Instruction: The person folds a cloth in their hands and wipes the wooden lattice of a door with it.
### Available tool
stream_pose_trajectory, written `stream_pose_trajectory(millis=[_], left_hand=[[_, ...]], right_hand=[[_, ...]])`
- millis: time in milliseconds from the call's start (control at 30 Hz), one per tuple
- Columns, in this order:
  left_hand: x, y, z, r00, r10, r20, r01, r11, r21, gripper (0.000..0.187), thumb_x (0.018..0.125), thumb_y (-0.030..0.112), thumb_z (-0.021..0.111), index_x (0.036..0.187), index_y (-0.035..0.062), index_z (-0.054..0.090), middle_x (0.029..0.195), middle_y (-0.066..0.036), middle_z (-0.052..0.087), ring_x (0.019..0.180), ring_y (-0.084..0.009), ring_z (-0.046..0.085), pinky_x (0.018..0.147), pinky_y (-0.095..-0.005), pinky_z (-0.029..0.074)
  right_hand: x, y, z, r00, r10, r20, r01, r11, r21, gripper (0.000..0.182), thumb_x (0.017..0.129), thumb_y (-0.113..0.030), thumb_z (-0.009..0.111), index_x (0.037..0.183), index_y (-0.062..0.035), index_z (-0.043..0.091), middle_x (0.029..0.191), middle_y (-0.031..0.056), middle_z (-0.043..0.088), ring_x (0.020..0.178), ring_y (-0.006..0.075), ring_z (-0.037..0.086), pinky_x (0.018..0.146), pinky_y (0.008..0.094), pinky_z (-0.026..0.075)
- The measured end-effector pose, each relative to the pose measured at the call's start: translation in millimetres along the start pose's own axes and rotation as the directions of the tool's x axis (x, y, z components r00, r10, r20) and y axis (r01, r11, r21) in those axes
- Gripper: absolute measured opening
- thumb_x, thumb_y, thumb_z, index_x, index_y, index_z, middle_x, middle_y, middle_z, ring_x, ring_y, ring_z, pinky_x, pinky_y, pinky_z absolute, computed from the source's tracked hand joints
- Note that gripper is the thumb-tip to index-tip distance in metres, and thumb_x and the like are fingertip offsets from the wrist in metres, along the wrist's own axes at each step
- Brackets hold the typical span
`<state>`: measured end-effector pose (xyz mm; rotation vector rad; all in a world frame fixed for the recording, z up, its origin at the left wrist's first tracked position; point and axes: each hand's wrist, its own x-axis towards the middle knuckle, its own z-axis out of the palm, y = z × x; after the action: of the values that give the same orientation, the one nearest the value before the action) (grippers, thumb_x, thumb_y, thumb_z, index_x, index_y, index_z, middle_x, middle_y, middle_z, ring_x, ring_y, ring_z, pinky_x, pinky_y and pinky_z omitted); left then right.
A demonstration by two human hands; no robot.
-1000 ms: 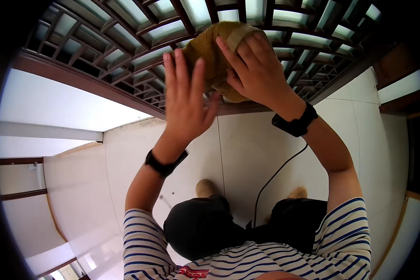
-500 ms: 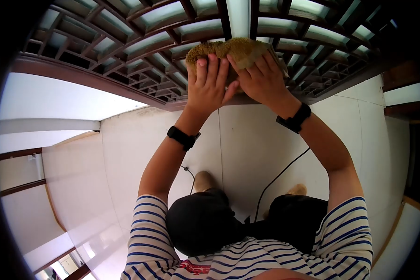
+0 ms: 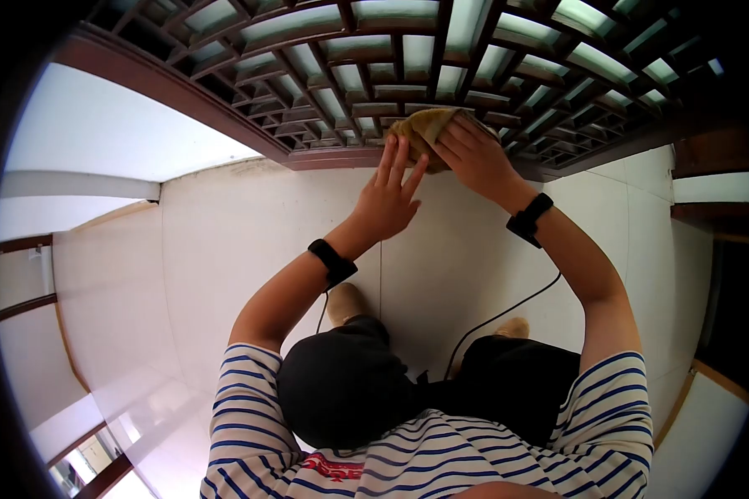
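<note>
A bunched yellow-brown cloth [image 3: 420,129] lies against the lower part of a dark wooden lattice panel [image 3: 329,104]. My right hand [image 3: 477,162] grips and presses it there, fingers together over its right side, with folds showing past the fingertips. My left hand [image 3: 387,200] has its fingers stretched out and apart; their tips touch the cloth's left edge, while the palm is off it. The underside of the cloth is hidden. Each wrist wears a black band.
Pale floor tiles [image 3: 225,249] run below the lattice's bottom rail. A thin black cable [image 3: 499,314] hangs near my legs and shoes [image 3: 347,303]. White wall surfaces stand at left, and dark wooden framing [image 3: 716,154] at right.
Both hands have come down the lattice with the cloth. The cloth is more bunched towards the right hand, and my left hand has slid back from lying on it to touching its edge.
</note>
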<state>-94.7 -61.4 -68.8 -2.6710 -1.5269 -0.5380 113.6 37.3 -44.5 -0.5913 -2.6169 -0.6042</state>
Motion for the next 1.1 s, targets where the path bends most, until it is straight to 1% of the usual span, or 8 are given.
stream_pose_trajectory(millis=[67,400,467,567,600,767,833,1100], left_hand=[[-11,3,-6,0.956,-0.048,0.291,0.099,0.981,-0.164,0.084,0.085,0.026,0.068,0.151,0.0004,0.02,0.155,-0.033,0.004,0.143,-0.0483,0.019,0.107,-0.0457,0.04],[-29,2,-46,0.94,-0.285,0.187,0.332,0.644,-0.689,0.067,0.095,0.029,0.059,0.145,-0.0038,0.029,0.147,-0.029,0.034,0.129,-0.0396,0.046,0.104,-0.0444,0.042],[-23,-3,-43,0.735,-0.185,0.653,0.599,-0.275,-0.752,0.062,0.099,0.048,0.045,0.136,-0.0021,0.044,0.126,-0.025,0.056,0.116,-0.04,0.055,0.106,-0.0443,0.039],[-20,-24,-13,0.818,0.258,0.515,0.486,-0.788,-0.378,0.075,0.097,0.063,0.033,0.129,-0.0019,0.051,0.121,-0.018,0.062,0.108,-0.035,0.061,0.099,-0.0434,0.046],[-8,-6,-43,0.716,0.058,0.696,0.381,-0.868,-0.32,0.079,0.095,0.067,0.032,0.124,-0.0035,0.055,0.117,-0.018,0.064,0.106,-0.0298,0.062,0.095,-0.0419,0.049],[-13,-8,-32,0.741,0.127,0.659,0.361,-0.903,-0.232,0.06,0.098,0.051,0.046,0.12,-0.003,0.057,0.116,-0.014,0.064,0.104,-0.0262,0.063,0.096,-0.0358,0.048],[-16,-5,-32,0.677,-0.255,0.69,0.396,-0.665,-0.634,0.038,0.095,0.029,0.058,0.116,-0.0029,0.058,0.112,-0.011,0.064,0.1,-0.025,0.063,0.092,-0.0353,0.049],[-45,-25,-20,0.784,-0.114,0.61,0.29,-0.801,-0.523,0.017,0.076,-0.004,0.055,0.091,-0.0016,0.061,0.092,-0.004,0.062,0.084,-0.0177,0.058,0.081,-0.0323,0.047]], right_hand=[[-4,-2,-6,0.998,-0.061,-0.019,0.063,0.989,0.131,0.046,0.083,-0.013,0.061,0.128,-0.0087,0.059,0.13,0.012,0.056,0.123,0.0248,0.051,0.107,0.0383,0.041],[25,-32,-54,0.977,0.213,0.002,-0.16,0.73,0.665,0.052,0.073,0.006,0.055,0.124,-0.0045,0.062,0.111,0.0179,0.065,0.087,0.0323,0.062,0.082,0.039,0.053],[32,-29,-55,0.987,0.162,-0.008,-0.117,0.741,0.661,0.042,0.074,-0.002,0.062,0.115,-0.0038,0.065,0.11,0.0112,0.065,0.087,0.027,0.063,0.077,0.0374,0.053],[51,-33,-77,0.995,-0.089,-0.034,0.09,0.756,0.648,0.038,0.069,0.001,0.061,0.105,-0.0064,0.07,0.103,0.0118,0.065,0.075,0.0258,0.059,0.067,0.0356,0.051],[54,-38,-80,0.985,-0.171,-0.029,0.145,0.719,0.679,0.038,0.07,-0.007,0.064,0.107,-0.0092,0.069,0.094,0.0085,0.063,0.071,0.0219,0.057,0.063,0.032,0.049],[49,-69,-101,0.934,-0.354,0.052,0.226,0.696,0.682,0.044,0.073,-0.016,0.064,0.117,-0.0111,0.065,0.09,0.0068,0.063,0.067,0.02,0.058,0.056,0.0303,0.047],[43,-70,-101,0.912,-0.407,0.051,0.267,0.684,0.679,0.045,0.076,-0.016,0.063,0.121,-0.0116,0.063,0.093,0.0067,0.064,0.067,0.0191,0.059,0.054,0.03,0.046],[23,-57,-66,0.843,0.31,0.439,-0.511,0.208,0.834,0.031,0.09,-0.036,0.065,0.104,-0.0076,0.063,0.073,0.0077,0.065,0.063,0.0239,0.064,0.054,0.0342,0.047]])
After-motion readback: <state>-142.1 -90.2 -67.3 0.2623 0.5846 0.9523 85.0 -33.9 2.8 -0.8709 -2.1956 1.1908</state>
